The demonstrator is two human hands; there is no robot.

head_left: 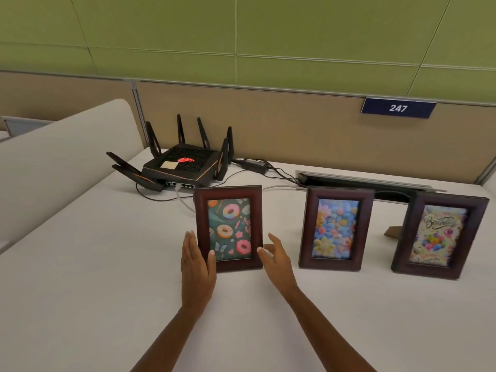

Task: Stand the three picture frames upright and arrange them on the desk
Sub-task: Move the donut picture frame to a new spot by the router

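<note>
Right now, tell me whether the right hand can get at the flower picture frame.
Probably yes. The right hand is open beside the doughnut frame, and only bare desk lies between it and the flower picture frame, standing just to its right.

Three dark reddish-brown wooden rectangular picture frames stood upright in portrait on the white desk (94, 264), in a row. Doughnut-print frame (228, 228) was leftmost, nearest the desk's left side. Pastel flower-print frame (336, 228) stood to its right, well apart. Birthday-balloon-print frame (440, 236) stood furthest right near the desk's right edge, its brown easel leg showing behind.
</note>
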